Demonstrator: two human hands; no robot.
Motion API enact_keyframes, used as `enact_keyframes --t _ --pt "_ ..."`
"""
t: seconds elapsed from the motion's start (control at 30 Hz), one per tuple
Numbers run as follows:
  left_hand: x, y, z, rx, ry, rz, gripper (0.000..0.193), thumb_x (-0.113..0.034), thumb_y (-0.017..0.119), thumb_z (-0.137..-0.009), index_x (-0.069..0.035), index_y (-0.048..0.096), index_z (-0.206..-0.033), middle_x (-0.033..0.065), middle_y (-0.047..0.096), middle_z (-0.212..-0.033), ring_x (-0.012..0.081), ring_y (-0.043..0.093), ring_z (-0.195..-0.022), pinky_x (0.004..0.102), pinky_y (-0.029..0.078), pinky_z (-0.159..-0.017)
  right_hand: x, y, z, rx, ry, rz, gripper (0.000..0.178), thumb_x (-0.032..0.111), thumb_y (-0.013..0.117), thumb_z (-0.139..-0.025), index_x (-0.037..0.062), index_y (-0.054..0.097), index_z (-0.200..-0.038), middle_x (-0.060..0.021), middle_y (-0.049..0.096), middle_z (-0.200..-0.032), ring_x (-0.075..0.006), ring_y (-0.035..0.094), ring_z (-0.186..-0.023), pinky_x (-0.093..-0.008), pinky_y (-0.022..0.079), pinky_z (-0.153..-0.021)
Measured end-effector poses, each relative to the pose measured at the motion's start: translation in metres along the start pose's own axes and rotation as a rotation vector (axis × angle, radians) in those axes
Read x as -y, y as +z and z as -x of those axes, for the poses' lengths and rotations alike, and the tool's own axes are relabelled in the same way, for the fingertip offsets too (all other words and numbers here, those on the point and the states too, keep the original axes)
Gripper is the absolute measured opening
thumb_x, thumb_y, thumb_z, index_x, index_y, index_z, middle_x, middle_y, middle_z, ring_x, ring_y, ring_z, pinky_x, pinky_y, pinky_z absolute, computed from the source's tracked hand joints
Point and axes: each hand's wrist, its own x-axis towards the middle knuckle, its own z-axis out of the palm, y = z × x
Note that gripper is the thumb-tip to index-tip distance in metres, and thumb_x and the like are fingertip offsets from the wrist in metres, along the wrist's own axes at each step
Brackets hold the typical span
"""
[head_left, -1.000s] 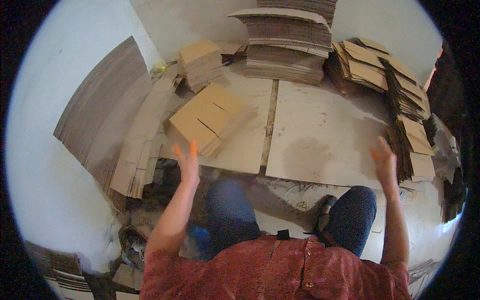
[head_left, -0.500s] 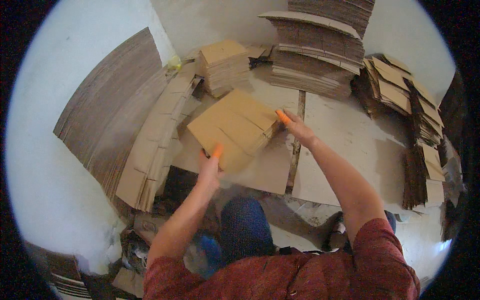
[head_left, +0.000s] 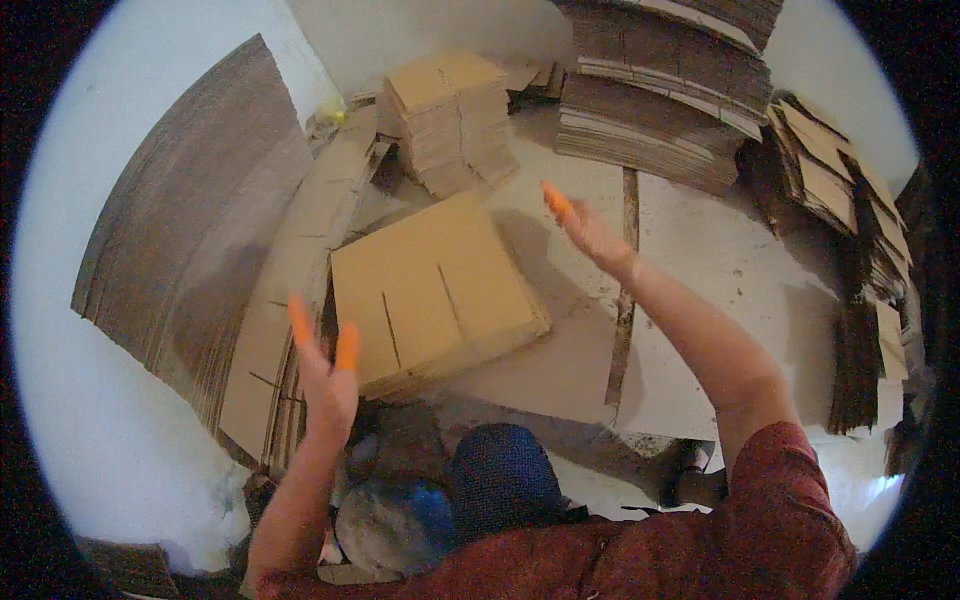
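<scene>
Cardboard stack [head_left: 435, 290], flat and tan with two dark slits in its top sheet, lies skewed on the pale floor panel [head_left: 570, 375], in front of the person's left knee [head_left: 505, 475]. By its near left corner, the left hand [head_left: 328, 390] is up with thumb and fingers spread, orange covers on two of them; whether it touches the edge cannot be told. The right hand [head_left: 597, 240], fingers unfolded and also orange-tipped, hangs beyond the far right side, apart from the cardboard. Behind stands a taller pile [head_left: 455, 130]; long brown sheets [head_left: 195, 220] line the white wall [head_left: 95, 420] at left.
</scene>
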Motion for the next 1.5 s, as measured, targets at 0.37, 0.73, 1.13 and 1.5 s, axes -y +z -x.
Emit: enact_keyframes --t 0.37,0.73,1.13,1.5 --pt "0.04 0.122 -0.268 0.463 -0.542 0.751 0.079 -0.056 0.036 -0.087 0.002 0.013 -0.136 0.0215 0.016 -0.141 0.0369 0.018 -0.129 0.045 0.019 -0.105 -0.013 0.021 -0.124 -0.017 -0.058 -0.395 0.09 0.069 0.031 -0.08 0.0021 0.017 -0.138 -0.0123 0.02 -0.142 -0.0228 0.019 -0.131 -0.0339 0.016 -0.105" --pt "0.021 0.182 -0.267 0.821 -0.55 0.85 0.07 -0.058 0.03 -0.087 -0.012 0.018 -0.138 0.0105 0.022 -0.141 0.0307 0.028 -0.126 0.0519 0.025 -0.1 0.002 -0.011 -0.107 0.218 0.126 -0.419 0.083 0.066 0.024 -0.083 0.0066 0.012 -0.14 -0.0086 0.013 -0.145 -0.022 0.009 -0.134 -0.035 0.01 -0.106" --pt "-0.041 0.238 -0.236 1.19 -0.457 0.291 0.058 -0.047 0.044 -0.087 -0.003 0.039 -0.124 0.0153 0.047 -0.123 0.029 0.052 -0.104 0.0444 0.043 -0.086 -0.077 -0.091 -0.027 -0.109 0.151 -0.431 0.081 0.064 0.034 -0.081 0.0001 0.035 -0.13 -0.0137 0.046 -0.124 -0.0206 0.046 -0.11 -0.0332 0.035 -0.091" --pt "-0.072 0.241 -0.212 0.999 -0.747 0.703 0.084 -0.064 0.037 -0.081 -0.011 0.009 -0.139 0.0132 0.008 -0.144 0.0349 0.013 -0.131 0.0616 0.016 -0.098 -0.049 -0.098 -0.062 -0.058 0.094 -0.841 0.081 0.069 0.024 -0.081 0.0091 0.03 -0.135 -0.0106 0.034 -0.137 -0.028 0.032 -0.125 -0.0377 0.025 -0.101"
